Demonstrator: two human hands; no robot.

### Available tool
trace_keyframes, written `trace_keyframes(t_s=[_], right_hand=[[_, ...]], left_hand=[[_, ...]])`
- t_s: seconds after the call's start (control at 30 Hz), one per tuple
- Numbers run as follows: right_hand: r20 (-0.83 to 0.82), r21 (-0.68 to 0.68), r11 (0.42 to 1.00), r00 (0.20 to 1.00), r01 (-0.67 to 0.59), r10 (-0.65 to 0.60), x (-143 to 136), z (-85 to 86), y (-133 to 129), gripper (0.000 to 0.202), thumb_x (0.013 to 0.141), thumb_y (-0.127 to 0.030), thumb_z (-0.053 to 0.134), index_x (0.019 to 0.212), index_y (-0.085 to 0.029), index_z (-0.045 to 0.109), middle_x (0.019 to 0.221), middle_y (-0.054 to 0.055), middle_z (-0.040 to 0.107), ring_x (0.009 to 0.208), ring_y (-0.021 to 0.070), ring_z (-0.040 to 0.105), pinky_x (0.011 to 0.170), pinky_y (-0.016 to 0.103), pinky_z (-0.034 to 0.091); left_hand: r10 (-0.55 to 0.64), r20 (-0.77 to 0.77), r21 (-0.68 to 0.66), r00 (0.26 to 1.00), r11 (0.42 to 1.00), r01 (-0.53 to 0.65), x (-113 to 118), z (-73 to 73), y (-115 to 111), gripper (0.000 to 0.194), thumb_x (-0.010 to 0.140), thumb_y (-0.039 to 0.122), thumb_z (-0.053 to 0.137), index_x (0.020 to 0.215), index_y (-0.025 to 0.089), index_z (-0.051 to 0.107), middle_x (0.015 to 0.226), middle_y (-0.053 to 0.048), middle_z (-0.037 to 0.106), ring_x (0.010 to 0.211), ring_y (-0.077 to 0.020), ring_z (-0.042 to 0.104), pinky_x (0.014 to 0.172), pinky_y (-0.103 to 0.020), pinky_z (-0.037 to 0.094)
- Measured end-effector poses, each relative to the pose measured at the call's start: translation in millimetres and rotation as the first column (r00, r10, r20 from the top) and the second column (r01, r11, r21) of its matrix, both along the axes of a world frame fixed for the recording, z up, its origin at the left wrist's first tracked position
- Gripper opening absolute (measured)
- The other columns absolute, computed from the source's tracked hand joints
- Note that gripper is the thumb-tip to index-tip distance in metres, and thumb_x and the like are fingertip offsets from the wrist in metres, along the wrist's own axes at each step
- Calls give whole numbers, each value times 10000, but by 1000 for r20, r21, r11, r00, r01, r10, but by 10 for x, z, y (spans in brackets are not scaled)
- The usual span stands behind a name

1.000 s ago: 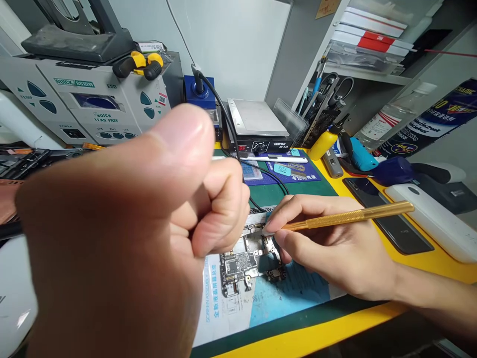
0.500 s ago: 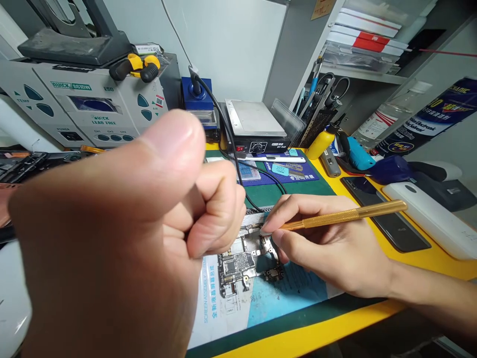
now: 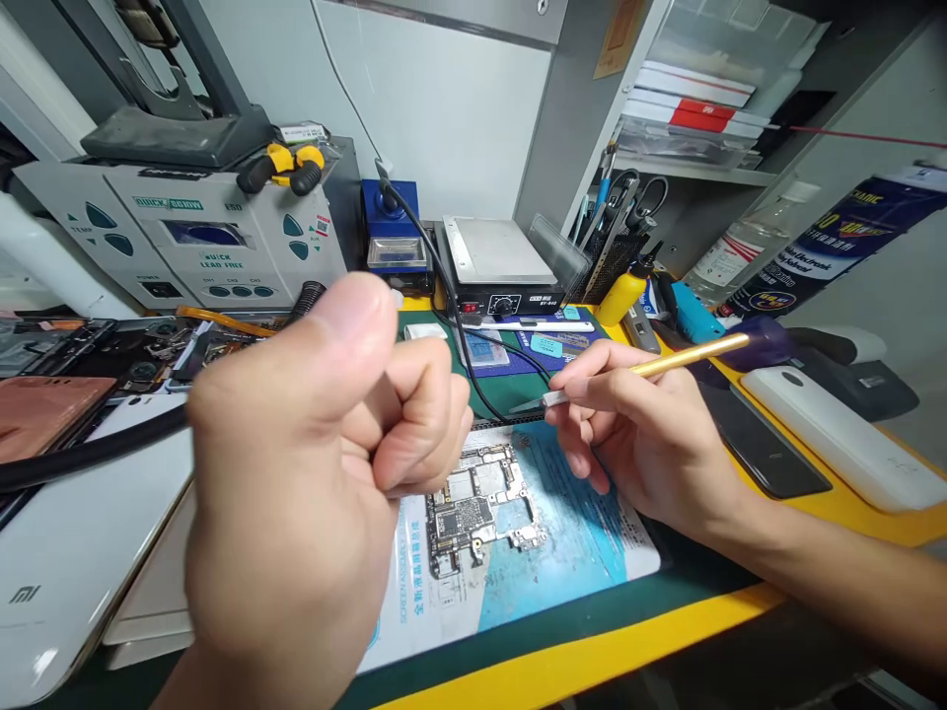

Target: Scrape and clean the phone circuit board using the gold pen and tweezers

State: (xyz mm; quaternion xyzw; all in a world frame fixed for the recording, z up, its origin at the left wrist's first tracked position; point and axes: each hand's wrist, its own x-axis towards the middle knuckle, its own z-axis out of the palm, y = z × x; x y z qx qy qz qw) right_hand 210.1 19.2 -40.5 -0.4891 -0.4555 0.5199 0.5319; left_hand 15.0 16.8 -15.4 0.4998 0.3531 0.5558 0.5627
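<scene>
My left hand (image 3: 296, 444) is a closed fist in the foreground, thumb on top; whatever it grips is hidden. A black hose (image 3: 93, 456) runs from the left edge to behind this hand. My right hand (image 3: 643, 424) pinches a slim craft knife (image 3: 688, 356) with a gold handle, a pale collar and a pointed grey tip aimed left. The tip is apart from the phone circuit board (image 3: 473, 513), beyond its upper right corner. That board lies on a white and blue printed sheet (image 3: 577, 582), its upper left partly covered by my left fist.
A hot air station (image 3: 192, 237) stands back left, beside a small heating plate (image 3: 495, 261). Phone parts and a white phone back (image 3: 66, 582) lie left. A dark phone (image 3: 769, 444) and white case (image 3: 836, 434) lie right. A black cable (image 3: 463, 335) crosses behind the board.
My right hand has lifted the knife from the board, tip now beyond it, fingers looser. More of the board shows. My left fist appears smaller and farther right at the wrist; the view has shifted.
</scene>
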Motion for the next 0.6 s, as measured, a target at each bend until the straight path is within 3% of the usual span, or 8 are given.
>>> trace_keyframes(t_s=[0.1, 0.3, 0.33, 0.4, 0.47, 0.5, 0.57, 0.6], right_hand=[[56, 70, 994, 995, 78, -82, 55, 20, 88, 61, 751, -233, 660, 722, -181, 673, 512, -31, 626, 311, 89, 499, 270, 168, 290], [238, 173, 980, 961, 102, -142, 311, 157, 381, 137, 944, -222, 686, 833, -159, 636, 680, -48, 619, 396, 45, 476, 336, 175, 301], [288, 159, 983, 948, 94, -137, 369, 185, 431, 129, 980, -232, 695, 889, -150, 654, 733, -42, 641, 438, 48, 503, 366, 169, 346], [384, 93, 993, 918, 72, -102, 490, 239, 523, 182, 1035, -311, 702, 1096, -140, 694, 932, 12, 714, 663, 107, 656, 566, 231, 562], [445, 13, 999, 895, 37, -39, 598, 278, 601, 287, 1037, -342, 704, 1252, -152, 690, 1186, 82, 731, 951, 203, 738, 802, 377, 650], [461, -23, 1000, 887, 22, -9, 640, 289, 634, 323, 1034, -347, 706, 1297, -161, 681, 1265, 99, 717, 1038, 233, 736, 872, 425, 647], [466, -65, 998, 884, 15, 17, 690, 288, 683, 369, 1033, -358, 706, 1345, -166, 664, 1338, 116, 694, 1119, 262, 721, 935, 470, 632], [458, -82, 997, 889, 14, 26, 697, 277, 701, 377, 1033, -362, 704, 1355, -170, 661, 1353, 118, 689, 1134, 266, 718, 945, 478, 628]], left_hand=[[-29, -10, -60, 1000, 998, 28, 28, 47, 7, 598, 972, 457, 331, 431, 210, 274, 431, -29, 235, 426, -136, 287, 417, -321, 283], [-134, 107, 9, 985, 991, 134, 48, -17, 11, 645, 878, 631, 579, 459, 217, 315, 431, 41, 196, 389, -62, 194, 391, -262, 173], [-139, 122, 15, 983, 990, 138, 41, -38, 12, 650, 868, 646, 603, 468, 218, 321, 434, 49, 195, 395, -57, 192, 397, -257, 166], [-161, 158, 24, 974, 987, 159, 13, -87, 16, 653, 868, 653, 638, 483, 218, 338, 440, 64, 205, 401, -50, 202, 402, -243, 180], [-184, 212, 35, 960, 983, 180, -27, -142, 25, 639, 903, 648, 647, 514, 208, 395, 452, 75, 260, 407, -49, 244, 399, -222, 231], [-194, 239, 33, 951, 981, 192, -48, -169, 31, 576, 944, 632, 635, 606, 185, 501, 496, 75, 357, 422, -52, 305, 408, -206, 291], [-195, 286, 23, 938, 980, 197, -81, -214, 41, 396, 1009, 542, 627, 1031, 150, 679, 848, -7, 672, 645, -99, 598, 587, -246, 544], [-191, 297, 9, 936, 980, 197, -92, -231, 45, 381, 1009, 498, 646, 1172, 156, 680, 1045, -60, 718, 828, -151, 689, 726, -317, 622]])
